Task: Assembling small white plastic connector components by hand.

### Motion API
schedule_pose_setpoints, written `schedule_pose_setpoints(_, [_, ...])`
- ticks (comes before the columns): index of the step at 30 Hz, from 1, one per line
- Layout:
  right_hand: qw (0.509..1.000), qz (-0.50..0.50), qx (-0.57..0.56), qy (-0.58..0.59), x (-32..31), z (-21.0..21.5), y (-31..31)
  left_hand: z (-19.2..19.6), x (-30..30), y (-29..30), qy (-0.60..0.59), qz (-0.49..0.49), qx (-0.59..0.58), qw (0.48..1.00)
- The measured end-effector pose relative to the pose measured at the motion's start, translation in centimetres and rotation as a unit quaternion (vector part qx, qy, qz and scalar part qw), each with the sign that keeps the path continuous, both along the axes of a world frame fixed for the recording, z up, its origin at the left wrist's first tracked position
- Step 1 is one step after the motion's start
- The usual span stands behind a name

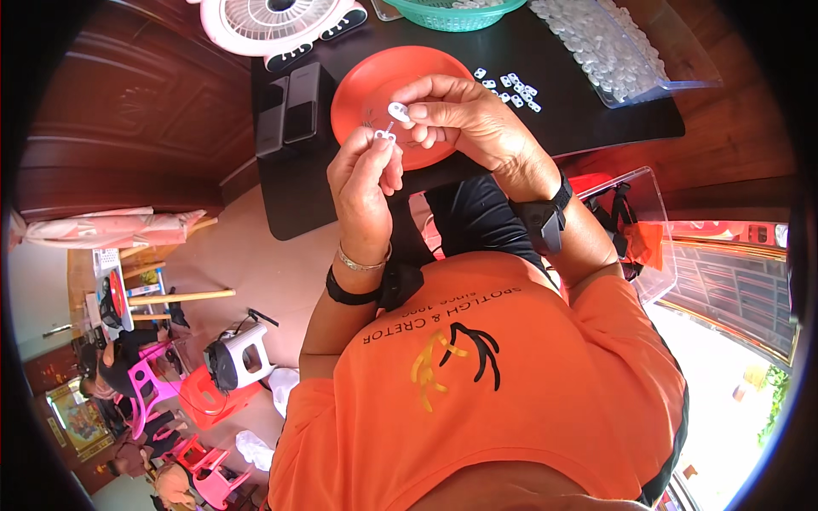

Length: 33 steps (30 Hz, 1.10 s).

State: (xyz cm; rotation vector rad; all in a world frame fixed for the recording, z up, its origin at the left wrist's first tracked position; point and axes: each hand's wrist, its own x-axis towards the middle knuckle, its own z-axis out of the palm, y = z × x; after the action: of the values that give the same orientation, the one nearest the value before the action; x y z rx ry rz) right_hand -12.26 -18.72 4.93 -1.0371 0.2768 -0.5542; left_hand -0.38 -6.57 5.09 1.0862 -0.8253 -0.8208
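Observation:
Above the orange plate, both of my hands are raised close together. Between thumb and fingers, my left hand pinches a small white plastic piece with round holes; a thin pin-like part stands up from it. My right hand pinches a small white oval piece, held just above the other one. A narrow gap seems to lie between the two pieces. Right of the plate, several small white pieces with dark holes lie scattered on the black table.
A clear bin full of small translucent pieces stands at the far right. At the back are a green basket and a pink-and-white fan. Dark boxy devices sit left of the plate. Beyond the table, people and stools appear lower left.

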Motion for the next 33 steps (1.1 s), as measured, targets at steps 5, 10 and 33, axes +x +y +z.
schedule_pose_setpoints(5, [0.999,-0.006,-0.028,0.015,-0.1,0.0,0.4,-0.1,0.0,0.0,0.003,-0.006,0.008,1.0])
schedule_pose_setpoints(10, [0.997,-0.015,-0.072,0.001,-0.3,0.5,0.8,-0.5,0.0,0.0,0.009,0.0,0.011,1.0])
schedule_pose_setpoints(33, [0.975,-0.057,-0.213,0.003,-0.4,0.4,2.1,-0.5,-0.7,0.2,0.008,-0.009,0.014,1.0])
